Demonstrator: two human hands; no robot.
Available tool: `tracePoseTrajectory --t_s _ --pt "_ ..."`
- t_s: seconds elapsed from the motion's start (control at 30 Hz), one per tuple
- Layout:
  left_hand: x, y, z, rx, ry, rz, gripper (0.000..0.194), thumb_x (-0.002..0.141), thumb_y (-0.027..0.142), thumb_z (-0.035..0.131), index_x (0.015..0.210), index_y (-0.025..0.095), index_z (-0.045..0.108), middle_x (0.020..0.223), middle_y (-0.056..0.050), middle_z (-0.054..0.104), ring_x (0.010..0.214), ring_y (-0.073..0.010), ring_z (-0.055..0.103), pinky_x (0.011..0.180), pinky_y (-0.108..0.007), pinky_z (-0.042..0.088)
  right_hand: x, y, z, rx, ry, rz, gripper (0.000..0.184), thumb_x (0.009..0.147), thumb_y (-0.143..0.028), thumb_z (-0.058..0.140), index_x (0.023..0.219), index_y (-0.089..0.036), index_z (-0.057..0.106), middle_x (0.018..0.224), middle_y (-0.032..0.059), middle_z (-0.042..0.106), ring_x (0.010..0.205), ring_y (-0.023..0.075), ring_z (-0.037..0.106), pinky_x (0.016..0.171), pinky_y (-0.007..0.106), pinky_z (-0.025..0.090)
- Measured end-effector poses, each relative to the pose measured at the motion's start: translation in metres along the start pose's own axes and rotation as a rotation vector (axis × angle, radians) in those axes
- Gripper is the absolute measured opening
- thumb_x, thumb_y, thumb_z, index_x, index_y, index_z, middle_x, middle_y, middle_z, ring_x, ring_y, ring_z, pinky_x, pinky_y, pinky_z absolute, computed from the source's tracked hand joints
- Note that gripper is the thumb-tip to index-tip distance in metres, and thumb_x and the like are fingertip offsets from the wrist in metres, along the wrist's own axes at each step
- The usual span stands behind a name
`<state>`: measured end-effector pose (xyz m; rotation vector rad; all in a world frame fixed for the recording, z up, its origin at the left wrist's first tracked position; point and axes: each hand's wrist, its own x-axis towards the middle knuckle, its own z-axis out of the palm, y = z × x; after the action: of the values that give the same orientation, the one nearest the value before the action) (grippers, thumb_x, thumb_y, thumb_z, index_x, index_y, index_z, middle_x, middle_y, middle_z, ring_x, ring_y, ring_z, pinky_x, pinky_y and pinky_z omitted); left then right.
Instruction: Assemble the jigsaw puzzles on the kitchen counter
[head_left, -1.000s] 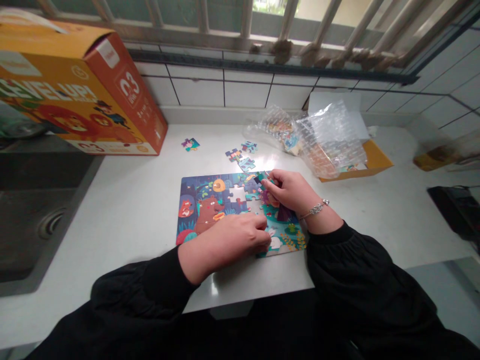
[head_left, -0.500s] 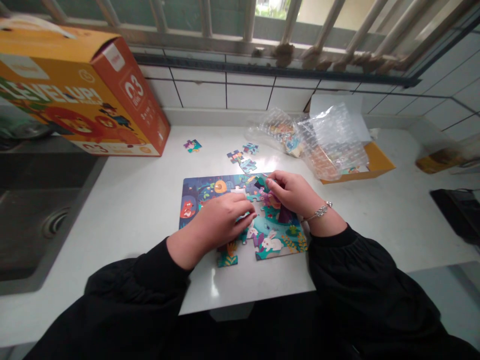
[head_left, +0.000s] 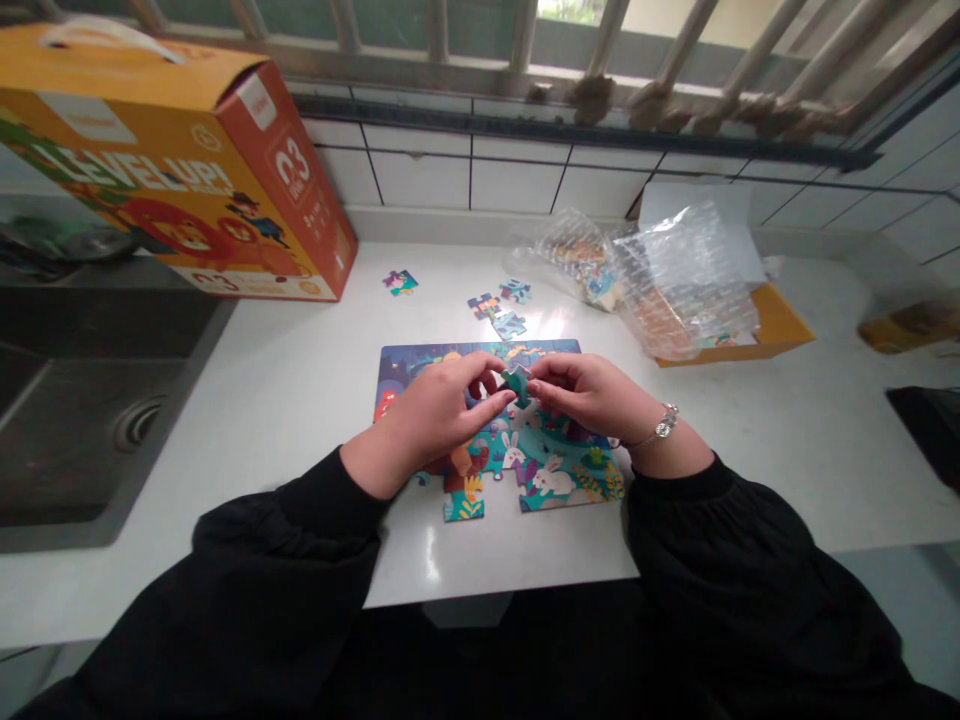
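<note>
A colourful jigsaw puzzle (head_left: pixel 555 480) lies partly assembled on the white counter (head_left: pixel 285 400), with rabbits showing along its near edge. My left hand (head_left: pixel 439 410) and my right hand (head_left: pixel 589 392) meet above its middle. Both pinch one small teal puzzle piece (head_left: pixel 517 382) between their fingertips, held just above the puzzle. A bracelet sits on my right wrist. One piece (head_left: pixel 463 508) at the near edge sticks out, shifted from the rest. Three loose pieces (head_left: pixel 499 305) lie just beyond the puzzle, and another loose piece (head_left: pixel 400 282) lies further left.
An orange puzzle box (head_left: pixel 172 180) stands at the back left. A steel sink (head_left: pixel 82 400) is on the left. Clear plastic bags with pieces (head_left: pixel 660 275) rest on a yellow tray (head_left: pixel 780 320) at the back right. A tiled wall and barred window are behind.
My left hand lifted off the puzzle's near edge and moved up to meet the right hand. Both now pinch one piece together. A near-edge piece was pushed out of line.
</note>
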<state>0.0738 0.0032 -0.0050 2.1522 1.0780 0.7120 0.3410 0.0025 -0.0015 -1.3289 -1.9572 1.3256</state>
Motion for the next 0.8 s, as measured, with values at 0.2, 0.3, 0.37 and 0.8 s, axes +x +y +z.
tracePoseTrajectory --t_s 0.2,0.3,0.37,0.8 --pt "0.0 0.001 0.0 -0.113 -0.016 -0.043 0.019 0.106 0.036 0.069 0.116 0.02 0.073 0.096 -0.002 0.078 0.082 -0.0147 0.07 0.074 -0.029 0.052 0.001 -0.001 0.002 0.201 -0.071 -0.059 0.04 0.097 -0.052 0.082 0.124 -0.025 0.07 0.085 -0.0008 0.072 0.07 0.0158 0.065 0.059 0.028 0.052" --pt "0.0 0.002 -0.001 -0.169 -0.035 -0.073 0.02 0.106 0.034 0.068 0.118 0.02 0.074 0.091 -0.001 0.077 0.077 -0.0138 0.069 0.071 -0.029 0.052 -0.001 -0.003 0.002 0.237 -0.127 -0.017 0.04 0.097 -0.051 0.083 0.124 -0.026 0.069 0.082 -0.0019 0.071 0.066 0.0152 0.064 0.052 0.026 0.047" --pt "0.0 0.002 -0.002 -0.2 -0.055 -0.081 0.018 0.104 0.032 0.068 0.116 0.02 0.075 0.089 -0.001 0.077 0.076 -0.0138 0.069 0.07 -0.029 0.052 -0.002 -0.005 0.002 0.234 -0.139 0.006 0.037 0.097 -0.052 0.083 0.12 -0.026 0.071 0.08 -0.0015 0.072 0.066 0.0158 0.066 0.05 0.025 0.047" --pt "0.003 -0.011 0.005 -0.476 -0.06 -0.197 0.026 0.099 0.035 0.074 0.119 0.019 0.07 0.09 -0.003 0.077 0.08 -0.0161 0.073 0.069 -0.028 0.056 -0.005 0.001 0.002 0.261 -0.281 0.011 0.035 0.091 -0.048 0.089 0.114 -0.024 0.077 0.1 0.0045 0.084 0.091 0.0215 0.082 0.081 0.034 0.067"
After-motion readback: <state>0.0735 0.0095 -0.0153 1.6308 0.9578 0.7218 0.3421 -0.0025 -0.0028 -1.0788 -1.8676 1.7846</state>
